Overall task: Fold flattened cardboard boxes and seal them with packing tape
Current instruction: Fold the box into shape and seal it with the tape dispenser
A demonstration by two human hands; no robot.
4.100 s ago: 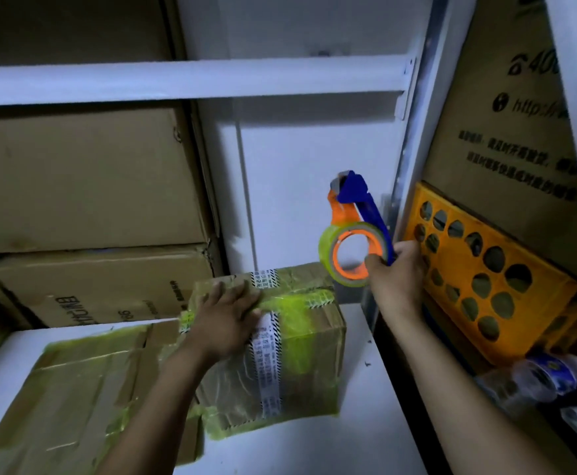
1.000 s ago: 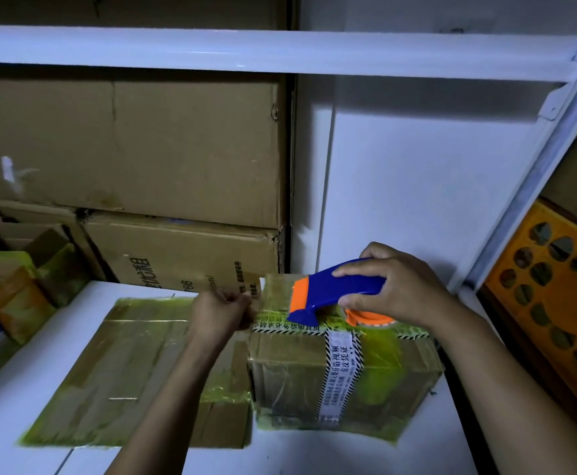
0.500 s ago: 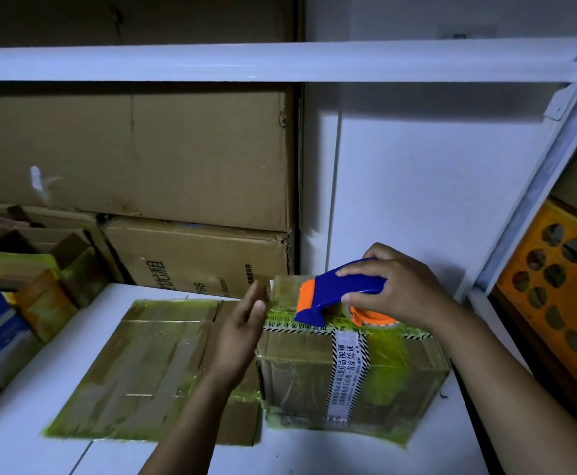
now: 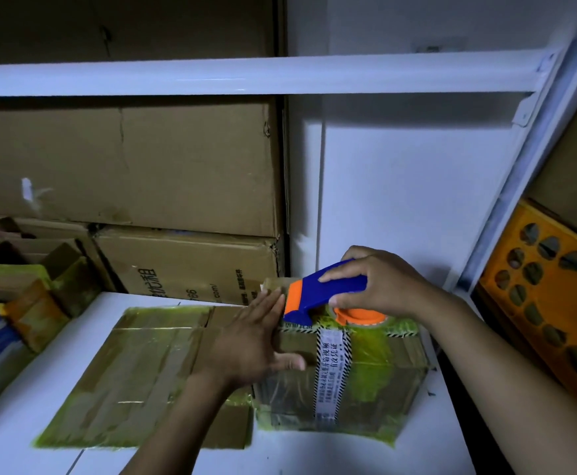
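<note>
A folded cardboard box wrapped in yellowish tape, with a white striped label strip down its front, stands on the white table. My right hand grips the blue and orange tape dispenser, which lies on the box's top. My left hand lies flat with straight fingers against the box's left side, thumb across its front. A flattened cardboard box, also covered in yellowish tape, lies on the table left of the folded one.
Large brown cartons are stacked behind under a white shelf beam. Taped boxes pile up at the left edge. An orange crate with round holes leans at the right beside a white upright post.
My left hand let go of the tape end it pinched, opened, and now presses flat on the box's left side. My right hand keeps the dispenser on the box top.
</note>
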